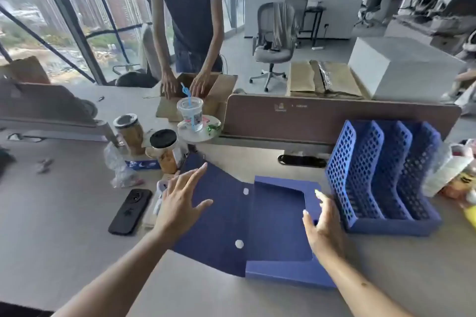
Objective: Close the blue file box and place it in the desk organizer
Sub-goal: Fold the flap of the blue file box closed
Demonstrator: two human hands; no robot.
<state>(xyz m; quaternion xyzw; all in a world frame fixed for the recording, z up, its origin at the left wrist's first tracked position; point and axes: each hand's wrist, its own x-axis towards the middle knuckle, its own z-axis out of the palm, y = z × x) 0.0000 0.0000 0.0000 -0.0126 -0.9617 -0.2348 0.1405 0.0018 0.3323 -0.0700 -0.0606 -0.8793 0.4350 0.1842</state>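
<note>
The blue file box (pixel 278 229) lies open and flat on the desk in front of me, its lid flap (pixel 219 213) spread out to the left with two white snap buttons showing. My left hand (pixel 180 201) hovers over the flap's left edge, fingers spread, holding nothing. At the box's right side sits my right hand (pixel 324 226), fingers apart, touching or just above the tray's right wall. The blue perforated desk organizer (pixel 381 177) stands upright right of the box, with three slots.
A black phone (pixel 130 211) lies left of the flap. Two jars (pixel 164 149), a plastic cup with a straw (pixel 190 113) and plastic bags crowd the back left. Bags and a yellow item (pixel 461 183) sit right of the organizer. A person stands across the desk at a cardboard box (pixel 206 85).
</note>
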